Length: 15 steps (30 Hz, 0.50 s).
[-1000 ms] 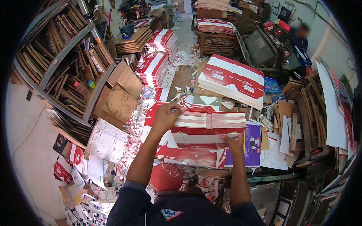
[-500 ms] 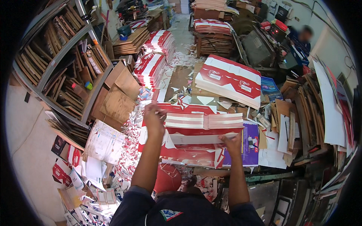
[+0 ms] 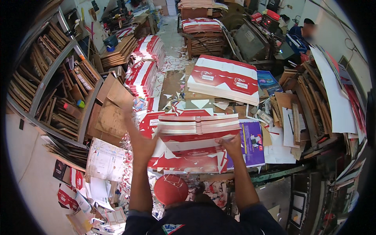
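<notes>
A thick stack of red and white printed card sheets (image 3: 182,138) stands tilted in front of me, its pale layered edges facing up. My right hand (image 3: 231,145) grips the stack's lower right corner, thumb on its near face. Beside the left end, my left hand (image 3: 141,144) is spread, with the thumb toward the stack and the fingers blurred by motion. It holds nothing that I can see. Under the stack lie more red and white sheets (image 3: 188,162) on the worktable.
A larger stack of red and white sheets (image 3: 223,80) lies beyond. Paper scraps litter the table and floor. A purple printed sheet (image 3: 252,143) lies at right, a red round stool (image 3: 171,189) stands below, and shelves of boards (image 3: 58,86) line the left. Another person (image 3: 299,37) sits far right.
My left hand has come away from the stack's upper left corner, nearer to me, and its fingers have spread. The right hand keeps its grip. The whole view has shifted slightly.
</notes>
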Each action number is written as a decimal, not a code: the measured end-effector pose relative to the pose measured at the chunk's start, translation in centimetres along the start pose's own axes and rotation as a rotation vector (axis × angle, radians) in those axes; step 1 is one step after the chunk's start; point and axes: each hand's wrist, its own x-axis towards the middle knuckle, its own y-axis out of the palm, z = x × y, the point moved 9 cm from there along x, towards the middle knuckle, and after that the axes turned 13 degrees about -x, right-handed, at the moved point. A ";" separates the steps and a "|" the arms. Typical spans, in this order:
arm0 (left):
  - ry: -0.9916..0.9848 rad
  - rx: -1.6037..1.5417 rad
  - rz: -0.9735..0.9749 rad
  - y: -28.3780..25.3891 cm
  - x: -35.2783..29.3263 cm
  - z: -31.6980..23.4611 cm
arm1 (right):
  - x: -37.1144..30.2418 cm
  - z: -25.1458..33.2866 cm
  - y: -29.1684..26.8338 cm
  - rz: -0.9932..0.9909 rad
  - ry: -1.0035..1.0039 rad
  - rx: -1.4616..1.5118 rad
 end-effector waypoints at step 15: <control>0.389 0.245 0.708 13.2 -1.2 -6.7 | -0.1 -1.9 1.5 0.168 -0.081 -0.267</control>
